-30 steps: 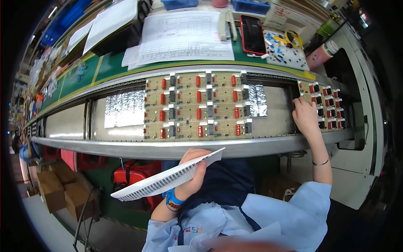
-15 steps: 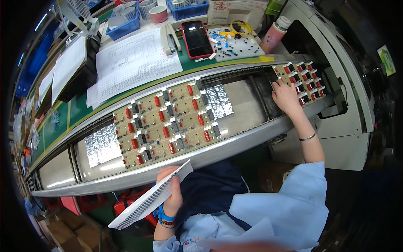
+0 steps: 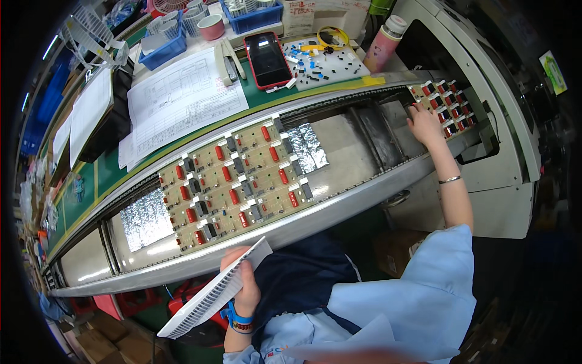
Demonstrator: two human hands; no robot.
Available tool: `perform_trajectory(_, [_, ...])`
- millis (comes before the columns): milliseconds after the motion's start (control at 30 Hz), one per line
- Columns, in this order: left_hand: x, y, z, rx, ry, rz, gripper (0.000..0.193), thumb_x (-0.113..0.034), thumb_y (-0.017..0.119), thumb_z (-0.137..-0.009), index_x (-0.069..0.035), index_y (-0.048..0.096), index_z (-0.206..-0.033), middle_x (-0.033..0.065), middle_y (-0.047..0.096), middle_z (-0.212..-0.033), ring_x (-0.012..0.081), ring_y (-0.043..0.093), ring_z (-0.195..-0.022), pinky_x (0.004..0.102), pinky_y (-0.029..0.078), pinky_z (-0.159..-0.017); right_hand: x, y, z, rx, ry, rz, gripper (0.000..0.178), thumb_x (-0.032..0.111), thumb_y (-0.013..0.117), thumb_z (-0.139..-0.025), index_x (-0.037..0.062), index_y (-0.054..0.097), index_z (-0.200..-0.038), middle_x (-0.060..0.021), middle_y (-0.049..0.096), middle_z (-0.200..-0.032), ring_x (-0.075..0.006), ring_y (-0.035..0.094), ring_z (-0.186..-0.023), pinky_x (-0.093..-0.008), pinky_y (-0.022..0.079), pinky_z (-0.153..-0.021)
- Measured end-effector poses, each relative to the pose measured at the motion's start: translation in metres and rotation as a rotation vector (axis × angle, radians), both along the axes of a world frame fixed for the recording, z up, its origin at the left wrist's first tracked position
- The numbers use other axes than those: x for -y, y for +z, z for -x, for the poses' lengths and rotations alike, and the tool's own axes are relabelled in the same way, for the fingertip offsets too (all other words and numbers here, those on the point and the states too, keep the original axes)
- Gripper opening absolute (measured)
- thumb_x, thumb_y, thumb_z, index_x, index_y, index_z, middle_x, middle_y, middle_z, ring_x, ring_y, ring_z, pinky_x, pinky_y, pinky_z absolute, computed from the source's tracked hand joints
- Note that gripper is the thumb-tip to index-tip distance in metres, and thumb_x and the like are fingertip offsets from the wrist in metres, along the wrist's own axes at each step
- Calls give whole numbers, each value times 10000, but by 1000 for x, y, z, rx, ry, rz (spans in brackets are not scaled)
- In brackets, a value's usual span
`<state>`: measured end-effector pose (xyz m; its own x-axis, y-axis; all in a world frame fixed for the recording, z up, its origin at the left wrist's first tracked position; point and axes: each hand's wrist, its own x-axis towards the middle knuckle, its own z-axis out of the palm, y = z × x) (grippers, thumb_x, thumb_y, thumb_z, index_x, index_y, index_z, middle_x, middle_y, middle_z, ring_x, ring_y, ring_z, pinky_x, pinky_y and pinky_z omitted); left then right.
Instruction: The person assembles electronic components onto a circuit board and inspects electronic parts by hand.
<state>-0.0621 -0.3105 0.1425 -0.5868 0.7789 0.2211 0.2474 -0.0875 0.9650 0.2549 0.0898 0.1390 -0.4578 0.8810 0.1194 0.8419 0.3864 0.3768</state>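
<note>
My left hand [image 3: 244,294] is closed around a white slotted plastic strip [image 3: 197,308], held tilted in front of the conveyor's near rail. At the far right, my right hand [image 3: 427,126] is at the left edge of a circuit board panel [image 3: 434,104] carrying red and dark components. Its fingers are partly stretched out and I see nothing gripped in them. A larger circuit board panel [image 3: 212,197], with red capacitors and grey and black blocks, lies on the conveyor [image 3: 339,148] in front of me.
The right panel is at the opening of a white machine [image 3: 506,158]. Behind the conveyor are paper sheets [image 3: 182,109], a phone [image 3: 267,60], a white board of small loose parts [image 3: 327,64], a pink bottle [image 3: 385,45] and blue bins [image 3: 163,51].
My right hand and the right-hand panel have moved further right, toward the machine. My left hand still holds the white strip. The whole view has shifted slightly.
</note>
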Motion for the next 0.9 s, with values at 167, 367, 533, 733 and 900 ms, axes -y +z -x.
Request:
perform_trajectory(167, [-1,1,1,-10,23,12,183,-137,468,-875,-3,486,-998,130,536,-948,200,483,-851,295,375,-788,-24,1,-21,27,-132,51,319,271,531,-821,82,506,-1076,-109,532,-1079,-261,552,-976,-443,379,-862])
perform_trajectory(367, [-3,3,0,-40,23,28,177,-141,471,-876,-1,508,-977,128,542,-943,204,491,-861,299,375,-804,-55,-3,-62,35,-257,57,369,307,482,-855,102,473,-1163,-93,481,-1190,-262,508,-1066,-474,357,-910])
perform_trajectory(533, [-4,2,2,-20,-13,-5,173,-112,470,-861,4,526,-977,134,547,-943,222,502,-863,311,384,-809,-77,-8,-86,-7,-363,90,396,304,447,-870,112,446,-1216,-97,424,-1270,-268,471,-1123,-489,335,-933])
perform_trajectory(733, [-5,9,8,-30,-83,13,165,-55,470,-838,5,559,-964,144,584,-924,263,540,-845,341,415,-796,-74,-10,-39,-424,-21,-50,288,205,451,-871,74,512,-1121,-139,590,-965,-319,588,-871,-387,463,-756])
perform_trajectory(900, [-19,18,11,-51,-229,-15,247,-45,498,-846,-2,558,-1082,139,591,-903,250,555,-809,299,426,-752,43,17,100,-998,319,824,231,59,427,-868,8,546,-1059,-66,585,-893,-133,546,-822,-252,430,-770])
